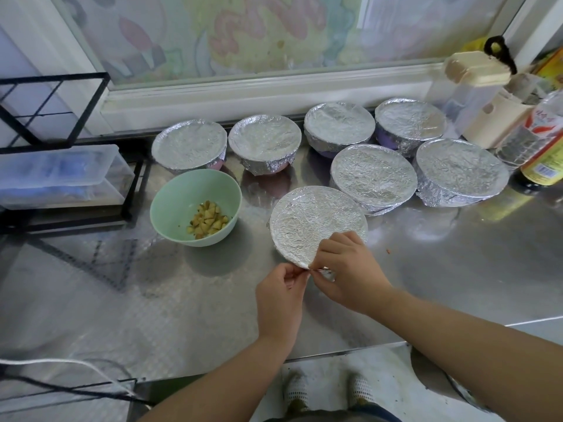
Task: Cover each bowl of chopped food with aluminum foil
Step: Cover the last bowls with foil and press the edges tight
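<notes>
Both bare forearms reach up from the bottom edge and converge mid-frame, the left from bottom centre and the right from the lower right corner. Left hand [281, 295] shows its back to the camera, fingers curled, thumb and forefinger pinching the near edge of the foil [316, 220]. Right hand [350, 269] sits just beside it, fingers curled, fingertips pinching the same foil edge, the two hands almost touching.

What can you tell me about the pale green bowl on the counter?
The pale green round bowl looks smooth, maybe ceramic. It stands upright and uncovered on the shiny steel counter, with a small heap of chopped yellowish food inside. It sits left of the nearest foil-covered bowl, apart from it.
</notes>
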Action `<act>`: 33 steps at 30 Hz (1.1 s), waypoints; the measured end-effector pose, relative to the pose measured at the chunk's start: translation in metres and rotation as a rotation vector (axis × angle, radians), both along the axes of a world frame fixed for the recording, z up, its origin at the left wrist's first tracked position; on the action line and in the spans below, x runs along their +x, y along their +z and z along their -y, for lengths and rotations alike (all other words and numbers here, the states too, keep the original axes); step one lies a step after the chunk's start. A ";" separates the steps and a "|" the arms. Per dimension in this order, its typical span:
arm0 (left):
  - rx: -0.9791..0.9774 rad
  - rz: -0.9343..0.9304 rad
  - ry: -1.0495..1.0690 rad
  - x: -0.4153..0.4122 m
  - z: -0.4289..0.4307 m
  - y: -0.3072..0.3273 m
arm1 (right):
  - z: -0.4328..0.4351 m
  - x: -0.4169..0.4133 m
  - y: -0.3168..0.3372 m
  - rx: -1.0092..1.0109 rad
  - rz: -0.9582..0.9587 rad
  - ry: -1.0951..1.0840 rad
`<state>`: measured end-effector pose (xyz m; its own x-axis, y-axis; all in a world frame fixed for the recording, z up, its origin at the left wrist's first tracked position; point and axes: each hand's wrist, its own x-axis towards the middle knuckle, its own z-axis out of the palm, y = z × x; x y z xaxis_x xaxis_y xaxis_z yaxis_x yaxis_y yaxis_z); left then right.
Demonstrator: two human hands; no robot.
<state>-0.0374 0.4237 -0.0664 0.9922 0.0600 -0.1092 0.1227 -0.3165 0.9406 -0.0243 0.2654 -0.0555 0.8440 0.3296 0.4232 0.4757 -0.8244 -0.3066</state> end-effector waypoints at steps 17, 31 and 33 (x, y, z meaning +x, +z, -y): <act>0.199 0.410 -0.213 0.016 -0.034 0.000 | 0.016 0.000 -0.004 -0.058 0.168 0.019; 0.407 0.591 -0.387 0.036 -0.038 -0.001 | 0.001 0.007 -0.009 -0.028 0.185 -0.030; 0.388 0.582 -0.390 0.036 -0.037 -0.001 | -0.001 0.008 -0.010 -0.016 0.186 -0.052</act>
